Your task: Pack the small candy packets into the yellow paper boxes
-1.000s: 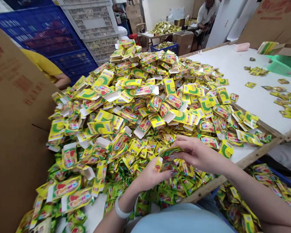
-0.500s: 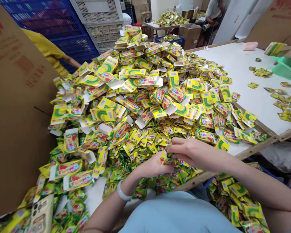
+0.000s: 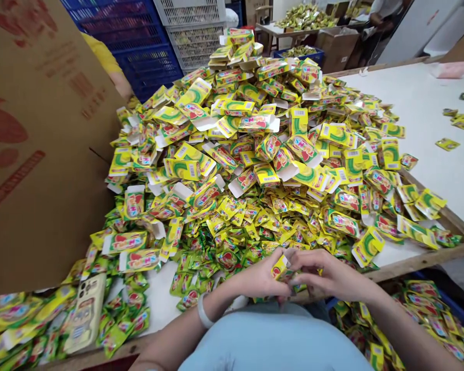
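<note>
Two hands meet at small yellow box [image 3: 280,267], low over near table edge, in front of heap. Left hand [image 3: 261,277] grasps box, fingers curled round it. Right hand [image 3: 325,273] bent at box's open end; whether it pinches anything, cannot tell. Beyond: heap [image 3: 255,154] of boxes and sachets on white table [image 3: 429,170]. Phone [image 3: 85,314] lies among sachets, beside carton [image 3: 50,154].

Even, fairly bright indoor light; the desk [image 3: 419,136] shows pale, the lower carton [image 3: 50,232] dim, green packets [image 3: 182,282] glinting slightly; wide-angle stretch bends the edges, the far background looks soft
</note>
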Demonstrator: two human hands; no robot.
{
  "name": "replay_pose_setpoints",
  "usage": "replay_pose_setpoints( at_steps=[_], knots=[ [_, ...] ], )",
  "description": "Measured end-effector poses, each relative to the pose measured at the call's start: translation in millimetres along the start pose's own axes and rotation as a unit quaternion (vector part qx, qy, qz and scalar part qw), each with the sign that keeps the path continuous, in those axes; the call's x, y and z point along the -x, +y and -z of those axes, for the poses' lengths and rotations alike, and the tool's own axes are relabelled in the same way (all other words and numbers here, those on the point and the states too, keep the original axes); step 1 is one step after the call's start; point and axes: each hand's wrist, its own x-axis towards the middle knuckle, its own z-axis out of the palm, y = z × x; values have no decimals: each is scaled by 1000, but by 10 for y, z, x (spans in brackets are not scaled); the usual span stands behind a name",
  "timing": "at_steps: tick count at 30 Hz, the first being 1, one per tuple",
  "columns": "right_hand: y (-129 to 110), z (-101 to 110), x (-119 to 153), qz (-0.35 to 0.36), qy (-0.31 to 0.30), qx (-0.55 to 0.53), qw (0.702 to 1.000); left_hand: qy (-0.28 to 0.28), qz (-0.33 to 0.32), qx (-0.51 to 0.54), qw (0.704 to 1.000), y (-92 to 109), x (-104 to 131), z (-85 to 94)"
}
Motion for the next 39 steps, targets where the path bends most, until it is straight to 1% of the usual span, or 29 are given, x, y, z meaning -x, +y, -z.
replay_pose_setpoints(
  at_steps=[2, 3, 4, 5, 6, 7, 8, 9, 10, 11, 12, 13, 14, 15, 16, 17, 18, 19, 20, 22, 24, 25, 28, 29, 30, 32, 34, 36, 39],
  knots=[
    [11, 75, 87, 4, 44, 37, 998, 7, -24, -30, 999, 55, 8, 20],
    [6, 178, 162, 9, 81, 69, 994, 18, -50, -54, 997, 95, 13, 58],
    [-7, 319, 257, 7, 142, 114, 983, 43, -83, -93, 991, 136, 14, 117],
    [-27, 484, 360, -4, 226, 178, 958, 86, -120, -153, 977, 170, 8, 198],
    [-54, 651, 461, -41, 321, 262, 909, 141, -150, -228, 952, 191, -8, 294],
    [-84, 796, 542, -94, 416, 360, 830, 199, -167, -311, 914, 196, -36, 400],
    [-109, 894, 588, -149, 472, 442, 748, 246, -168, -390, 871, 185, -74, 507],
    [-123, 928, 587, -185, 501, 503, 679, 279, -156, -459, 829, 161, -121, 606],
    [-119, 891, 534, -192, 502, 540, 647, 295, -136, -515, 793, 128, -172, 692],
    [-92, 783, 427, -174, 478, 556, 657, 297, -114, -557, 767, 91, -221, 762],
    [-41, 618, 276, -120, 437, 556, 697, 295, -98, -582, 751, 56, -263, 815],
    [29, 414, 92, -52, 376, 531, 758, 295, -89, -593, 744, 26, -294, 854],
    [110, 195, -107, -7, 291, 516, 806, 298, -87, -591, 745, 3, -311, 881],
    [194, -16, -304, 9, 227, 512, 829, 306, -92, -576, 753, -13, -314, 900],
    [274, -198, -483, 5, 186, 514, 838, 320, -102, -548, 766, -21, -304, 914],
    [343, -339, -631, -16, 167, 515, 841, 336, -116, -509, 784, -22, -282, 925],
    [399, -431, -740, -41, 154, 518, 840, 353, -132, -459, 804, -19, -252, 933],
    [441, -477, -810, -62, 146, 521, 839, 370, -147, -401, 825, -14, -217, 938],
    [470, -484, -843, -78, 138, 523, 837, 385, -155, -337, 845, -7, -181, 941],
    [500, -426, -829, -88, 114, 523, 840, 406, -159, -206, 876, 3, -121, 934],
    [508, -352, -768, -90, 95, 519, 844, 408, -157, -81, 896, 1, -90, 910],
    [508, -327, -738, -92, 90, 518, 846, 400, -157, -22, 903, -6, -85, 895],
    [512, -299, -677, -86, 91, 513, 849, 368, -155, 128, 908, -50, -84, 846],
    [515, -288, -660, -78, 100, 497, 858, 366, -150, 164, 904, -68, -77, 834],
    [519, -270, -639, -65, 116, 466, 875, 370, -145, 191, 898, -86, -64, 825],
    [523, -207, -580, -30, 169, 352, 920, 386, -136, 225, 885, -114, -23, 809],
    [522, -131, -511, -1, 228, 192, 954, 398, -136, 234, 877, -131, 19, 790],
    [520, -79, -459, -3, 264, 35, 964, 406, -142, 226, 874, -141, 32, 756],
    [534, -77, -439, -61, 273, -148, 949, 422, -156, 211, 868, -155, -21, 685]
  ],
)
